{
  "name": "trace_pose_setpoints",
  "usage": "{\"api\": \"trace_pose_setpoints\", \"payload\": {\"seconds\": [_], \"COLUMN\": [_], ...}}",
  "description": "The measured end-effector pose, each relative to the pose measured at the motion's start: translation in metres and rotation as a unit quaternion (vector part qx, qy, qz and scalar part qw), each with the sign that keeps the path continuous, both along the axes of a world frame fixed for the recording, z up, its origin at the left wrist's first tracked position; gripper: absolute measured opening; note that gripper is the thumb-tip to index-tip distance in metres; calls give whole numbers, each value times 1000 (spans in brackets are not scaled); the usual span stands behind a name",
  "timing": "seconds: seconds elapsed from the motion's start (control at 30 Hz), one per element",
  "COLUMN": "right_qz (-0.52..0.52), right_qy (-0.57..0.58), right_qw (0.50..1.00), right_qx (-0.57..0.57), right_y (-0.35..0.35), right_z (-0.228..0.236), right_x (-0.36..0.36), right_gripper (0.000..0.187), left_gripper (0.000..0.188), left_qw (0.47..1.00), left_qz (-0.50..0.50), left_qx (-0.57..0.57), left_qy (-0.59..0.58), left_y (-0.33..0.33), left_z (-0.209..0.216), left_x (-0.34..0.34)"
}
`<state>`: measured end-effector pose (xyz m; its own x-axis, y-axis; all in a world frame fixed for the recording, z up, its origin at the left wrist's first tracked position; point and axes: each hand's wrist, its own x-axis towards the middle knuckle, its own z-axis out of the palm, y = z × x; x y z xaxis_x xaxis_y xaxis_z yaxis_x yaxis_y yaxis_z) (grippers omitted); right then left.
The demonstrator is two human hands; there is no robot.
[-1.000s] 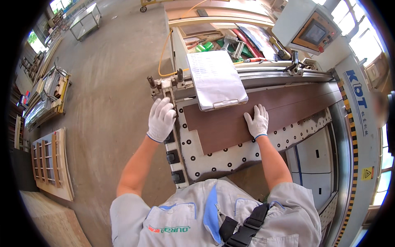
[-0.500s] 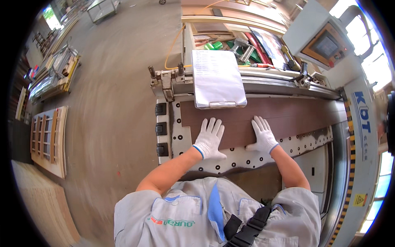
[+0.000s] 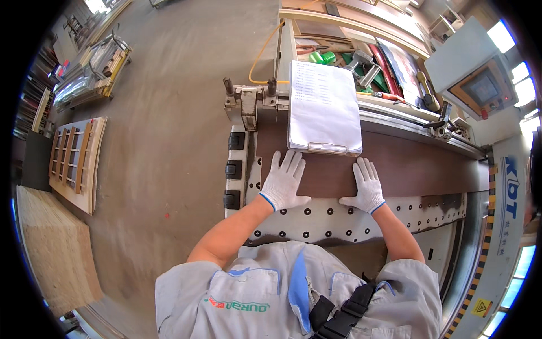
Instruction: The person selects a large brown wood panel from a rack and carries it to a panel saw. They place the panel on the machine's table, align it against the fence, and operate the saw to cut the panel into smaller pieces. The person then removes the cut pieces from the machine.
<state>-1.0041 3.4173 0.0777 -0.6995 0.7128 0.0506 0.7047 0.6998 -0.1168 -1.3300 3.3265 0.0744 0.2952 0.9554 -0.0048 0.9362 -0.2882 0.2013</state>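
A long dark brown panel (image 3: 330, 179) lies flat on a white machine table (image 3: 395, 216) dotted with black round studs. My left hand (image 3: 284, 183), in a white knit glove with a blue cuff, rests on the panel's near left part, fingers spread and thumb out to the right. To its right my right hand (image 3: 367, 186), gloved alike, lies with its fingers flat on the panel and its thumb pointing left at the near edge. Neither hand holds anything. Beyond the fingertips a clipboard with printed sheets (image 3: 324, 107) hides part of the panel and the beam.
A metal beam (image 3: 395, 114) crosses behind the panel, with a clamp block (image 3: 250, 107) at its left end. Behind it is a tray of tools (image 3: 361, 68). A control screen (image 3: 480, 87) stands far right. Stacked boards (image 3: 56, 248) and a loaded cart (image 3: 96, 76) stand left.
My hands and the panel have moved away from me, the panel reaching farther toward the beam. More of the studded table shows along its near edge. The whole view has also shifted.
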Motion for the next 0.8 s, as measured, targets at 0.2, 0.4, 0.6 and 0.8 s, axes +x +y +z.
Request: {"api": "trace_pose_setpoints", "payload": {"seconds": [0.2,0.4,0.6,0.8], "right_qz": [6,2,-10,1], "right_qy": [-1,2,-6,-8], "right_qw": [1000,1000,1000,1000], "right_qx": [7,8,4,12], "right_y": [6,3,0,2], "right_z": [-1,2,4,6], "right_x": [-1,-2,-6,-5], "right_gripper": [122,122,121,121], "left_gripper": [108,68,59,57], "left_qw": [999,958,854,831], "left_qz": [2,87,392,504], "left_qx": [26,143,264,92], "left_qy": [-28,-232,-217,-216], "left_y": [3,10,38,91], "left_z": [-4,7,-13,5], "left_x": [-4,-38,-95,-108]}}
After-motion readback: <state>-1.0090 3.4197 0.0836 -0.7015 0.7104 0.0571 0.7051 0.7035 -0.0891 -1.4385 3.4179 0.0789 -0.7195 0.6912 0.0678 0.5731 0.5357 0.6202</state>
